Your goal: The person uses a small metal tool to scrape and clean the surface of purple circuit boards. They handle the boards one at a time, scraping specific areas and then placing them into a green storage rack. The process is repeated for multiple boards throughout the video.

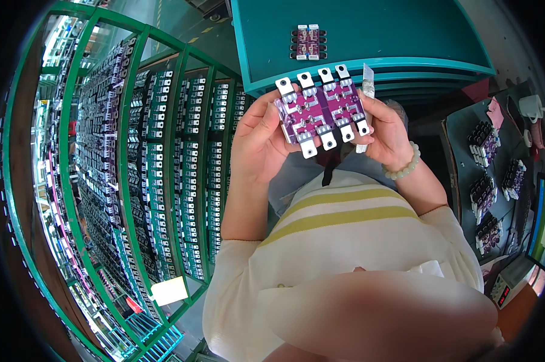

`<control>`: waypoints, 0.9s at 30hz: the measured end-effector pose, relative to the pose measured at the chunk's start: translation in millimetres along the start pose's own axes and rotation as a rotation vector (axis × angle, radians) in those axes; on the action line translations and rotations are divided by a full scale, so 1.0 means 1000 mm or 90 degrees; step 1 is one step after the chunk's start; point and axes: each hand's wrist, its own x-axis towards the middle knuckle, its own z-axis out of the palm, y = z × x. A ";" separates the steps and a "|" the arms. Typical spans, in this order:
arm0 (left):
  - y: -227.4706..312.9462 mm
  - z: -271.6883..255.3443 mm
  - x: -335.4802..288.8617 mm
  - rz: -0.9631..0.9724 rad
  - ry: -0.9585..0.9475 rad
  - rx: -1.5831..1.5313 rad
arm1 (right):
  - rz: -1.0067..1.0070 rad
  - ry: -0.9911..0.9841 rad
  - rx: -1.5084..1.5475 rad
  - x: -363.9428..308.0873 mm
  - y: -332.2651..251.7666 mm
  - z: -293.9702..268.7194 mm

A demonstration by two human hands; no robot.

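Note:
In front of my chest a purple electrical module (327,110) with rows of metal terminal tabs on two sides is held up, slightly tilted. My left hand (257,143) is closed on its left end, thumb on the near face and fingers partly hidden behind. At the other end my right hand (391,134) grips the module's edge. The same hand also holds a slim silver knife (368,79), its slanted blade tip pointing away from me beside the module. Part of the knife is hidden by my fingers.
Beyond my hands stands a teal-topped table (381,36) with another purple module (308,42) on it. At the left, a green rack (141,54) holds many similar modules. More modules (484,145) lie on a dark bench (462,130) at the right, near a white cup (532,107).

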 end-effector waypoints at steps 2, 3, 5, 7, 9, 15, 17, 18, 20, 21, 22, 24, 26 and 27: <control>0.000 -0.002 0.002 -0.009 0.001 -0.043 | 0.003 -0.003 0.009 0.000 0.001 0.002; 0.000 -0.004 0.003 -0.017 -0.005 -0.059 | 0.003 -0.004 0.014 -0.001 0.001 0.004; 0.000 -0.007 0.005 -0.035 -0.019 -0.090 | 0.004 -0.004 0.017 -0.002 0.001 0.007; 0.000 -0.009 0.006 -0.043 -0.022 -0.116 | 0.005 -0.001 0.013 -0.003 0.001 0.008; 0.001 -0.007 0.005 -0.044 -0.007 -0.126 | -0.002 -0.003 -0.005 -0.003 0.001 0.006; -0.001 -0.011 0.007 -0.046 0.005 -0.134 | -0.032 -0.056 -0.031 -0.002 -0.001 0.004; -0.002 -0.015 0.010 -0.031 -0.002 -0.064 | -0.064 -0.018 -0.095 -0.003 -0.003 0.009; -0.004 -0.018 0.011 -0.025 -0.007 -0.029 | -0.091 0.008 -0.140 -0.003 -0.004 0.010; -0.005 -0.023 0.015 -0.066 0.052 0.038 | -0.191 0.029 -0.316 -0.005 -0.007 0.011; -0.006 -0.026 0.017 -0.087 0.081 0.072 | -0.264 0.024 -0.444 -0.006 -0.008 0.010; -0.007 -0.029 0.017 -0.130 0.032 0.064 | -0.334 0.018 -0.572 -0.006 -0.008 0.009; -0.007 -0.029 0.014 -0.155 -0.009 -0.013 | -0.532 -0.030 -0.932 -0.002 -0.016 0.001; -0.006 -0.024 0.013 -0.171 -0.025 -0.039 | -0.523 -0.133 -1.091 -0.007 -0.027 0.007; -0.007 -0.024 0.013 -0.138 -0.018 -0.003 | -0.514 -0.188 -1.169 -0.008 -0.030 0.010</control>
